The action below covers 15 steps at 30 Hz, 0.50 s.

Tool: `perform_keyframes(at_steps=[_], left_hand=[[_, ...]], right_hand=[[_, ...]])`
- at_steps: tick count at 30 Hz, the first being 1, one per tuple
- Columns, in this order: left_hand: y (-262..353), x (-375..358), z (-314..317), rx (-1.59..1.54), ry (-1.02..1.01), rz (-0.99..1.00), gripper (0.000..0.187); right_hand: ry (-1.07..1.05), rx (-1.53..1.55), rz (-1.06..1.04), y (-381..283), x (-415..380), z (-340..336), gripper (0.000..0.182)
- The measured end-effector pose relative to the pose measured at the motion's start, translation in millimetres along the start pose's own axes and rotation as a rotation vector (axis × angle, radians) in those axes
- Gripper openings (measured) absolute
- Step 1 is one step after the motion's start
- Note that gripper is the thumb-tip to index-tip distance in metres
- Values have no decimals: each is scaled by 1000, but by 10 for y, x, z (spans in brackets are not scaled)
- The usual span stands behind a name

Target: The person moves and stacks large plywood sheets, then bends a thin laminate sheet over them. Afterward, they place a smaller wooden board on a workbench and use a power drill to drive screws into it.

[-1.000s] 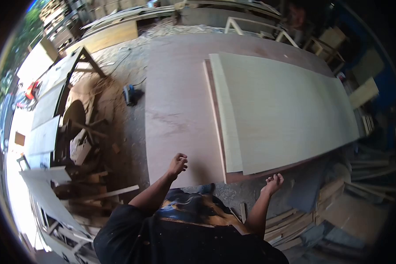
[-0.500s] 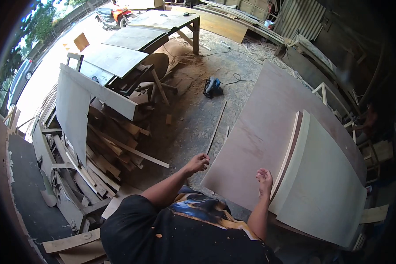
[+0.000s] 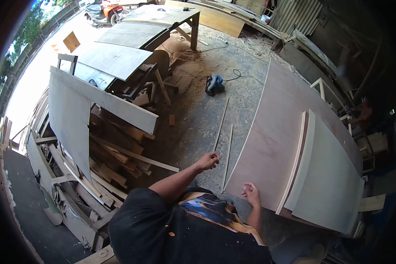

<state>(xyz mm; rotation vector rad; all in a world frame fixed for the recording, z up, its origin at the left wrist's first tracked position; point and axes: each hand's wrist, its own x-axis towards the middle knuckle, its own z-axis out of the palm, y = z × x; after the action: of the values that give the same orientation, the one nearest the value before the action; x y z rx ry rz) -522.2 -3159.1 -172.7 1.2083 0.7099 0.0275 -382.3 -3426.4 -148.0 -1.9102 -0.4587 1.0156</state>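
My left hand (image 3: 209, 161) is held out in front of my body, its fingers curled together; whatever may be inside them is hidden. Beyond it, a thin wood strip (image 3: 221, 124) lies on the floor, with a second strip (image 3: 228, 158) to its right. My right hand (image 3: 251, 193) is raised near the lower corner of a large reddish-brown plywood sheet (image 3: 268, 145), fingers loosely bent and slightly apart, with no object visible in it. On that sheet lie a narrow wood strip (image 3: 293, 165) and a pale plywood panel (image 3: 332, 176).
A blue circular saw (image 3: 214, 84) with its cord sits on the dusty floor. To the left are a workbench (image 3: 123, 59) bearing boards, a leaning panel (image 3: 70, 119) and piled offcuts (image 3: 119, 160). Another person (image 3: 363, 113) is in the shade at right.
The view has shifted, and the plywood sheet now sits farther right of my body. My right hand has moved away from the pale panel's edge, and its fingers look looser.
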Motion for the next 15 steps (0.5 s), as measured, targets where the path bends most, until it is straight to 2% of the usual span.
perform_keyframes(at_steps=[4, 10, 12, 14, 15], left_hand=[[166, 146, 313, 75, -126, 68, 11], [9, 141, 551, 217, -302, 33, 10], [-155, 142, 573, 339, -371, 33, 13], [-340, 142, 622, 876, -222, 432, 28], [-305, 89, 683, 963, -269, 504, 34]], right_hand=[[186, 59, 57, 288, -188, -337, 23], [392, 212, 72, 707, -376, -491, 25], [492, -50, -11, 1074, -374, -492, 30], [612, -462, -113, 1059, -527, -457, 43], [610, -527, -92, 933, -629, -438, 51]])
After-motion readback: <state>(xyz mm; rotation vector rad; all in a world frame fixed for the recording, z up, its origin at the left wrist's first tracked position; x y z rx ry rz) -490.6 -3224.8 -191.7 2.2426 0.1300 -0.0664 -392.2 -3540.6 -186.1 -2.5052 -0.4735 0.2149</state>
